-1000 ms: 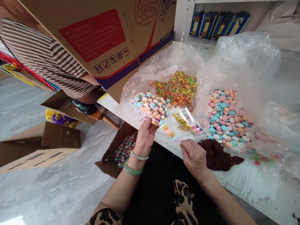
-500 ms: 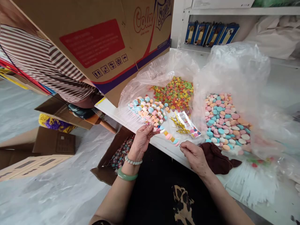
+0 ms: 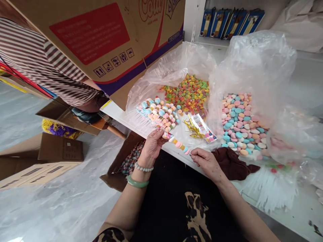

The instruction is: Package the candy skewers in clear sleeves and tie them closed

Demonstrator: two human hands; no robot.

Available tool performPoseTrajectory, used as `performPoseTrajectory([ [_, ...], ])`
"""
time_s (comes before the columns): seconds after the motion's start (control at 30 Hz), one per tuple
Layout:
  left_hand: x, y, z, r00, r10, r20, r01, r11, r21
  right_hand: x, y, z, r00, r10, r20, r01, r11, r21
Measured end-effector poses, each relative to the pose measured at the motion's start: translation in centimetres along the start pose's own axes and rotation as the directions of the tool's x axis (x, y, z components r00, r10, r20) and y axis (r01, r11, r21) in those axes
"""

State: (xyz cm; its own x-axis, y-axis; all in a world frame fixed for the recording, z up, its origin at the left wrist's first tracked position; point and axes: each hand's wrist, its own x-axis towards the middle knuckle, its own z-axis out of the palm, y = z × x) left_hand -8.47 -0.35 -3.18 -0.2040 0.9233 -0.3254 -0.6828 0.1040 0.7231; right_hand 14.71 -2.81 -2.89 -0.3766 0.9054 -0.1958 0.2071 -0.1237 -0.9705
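White table point(image 3: 306, 210) before me, pastel candies point(image 3: 243, 124) in clear plastic point(image 3: 262, 57), my left hand point(image 3: 152, 144) gripping a candy strand point(image 3: 179, 145) above the table's edge, my right hand point(image 3: 207, 162) pinching its lower end.

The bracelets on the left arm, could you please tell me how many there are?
2: a pale beaded bracelet nearer the left hand, and a green bangle just farther up the forearm. The sleeve could hide others.

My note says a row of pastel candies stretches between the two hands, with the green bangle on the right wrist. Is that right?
Not quite: the head view shows the green bangle on the left wrist. The row of pastel candies does stretch between the left hand and the right hand.
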Motion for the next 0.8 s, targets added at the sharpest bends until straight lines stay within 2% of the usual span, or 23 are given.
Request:
performPoseTrajectory([
  [0.23, -0.2, -0.3, 1.0, 0.998, 0.002, -0.066, -0.012, 0.989, -0.149, 0.1, -0.1, 0.7, 0.976, 0.189, 0.105, -0.209, 0.95, 0.232],
  [0.4, -0.3, -0.6, 0.9, 0.996, -0.01, -0.094, -0.002, 0.993, -0.118, 0.4, 0.5, 0.8, 0.932, 0.314, 0.179, -0.361, 0.799, 0.481],
  [0.5, -0.5, -1.2, 0.8, 0.997, 0.001, -0.075, -0.006, 0.997, -0.072, 0.5, 0.7, 1.0, 0.924, 0.327, 0.198, -0.382, 0.755, 0.533],
  [0.6, -0.8, -2.1, 1.1, 0.997, 0.026, -0.074, -0.03, 0.998, -0.05, 0.4, 0.8, 1.6, 0.945, 0.294, 0.14, -0.325, 0.81, 0.489],
  [0.67, -1.1, -2.7, 1.3, 0.995, 0.026, -0.092, -0.032, 0.998, -0.061, 0.3, 1.1, 2.1, 0.967, 0.253, 0.043, -0.249, 0.884, 0.396],
  [0.73, -1.4, -3.1, 1.6, 0.996, 0.008, -0.094, -0.015, 0.997, -0.074, 0.1, 1.5, 2.4, 0.982, 0.161, -0.097, -0.137, 0.968, 0.212],
  [0.8, -1.7, -3.4, 1.9, 0.997, 0.006, -0.072, -0.011, 0.997, -0.079, -0.1, 1.9, 2.6, 0.974, -0.01, -0.227, 0.0, 0.999, -0.044],
])
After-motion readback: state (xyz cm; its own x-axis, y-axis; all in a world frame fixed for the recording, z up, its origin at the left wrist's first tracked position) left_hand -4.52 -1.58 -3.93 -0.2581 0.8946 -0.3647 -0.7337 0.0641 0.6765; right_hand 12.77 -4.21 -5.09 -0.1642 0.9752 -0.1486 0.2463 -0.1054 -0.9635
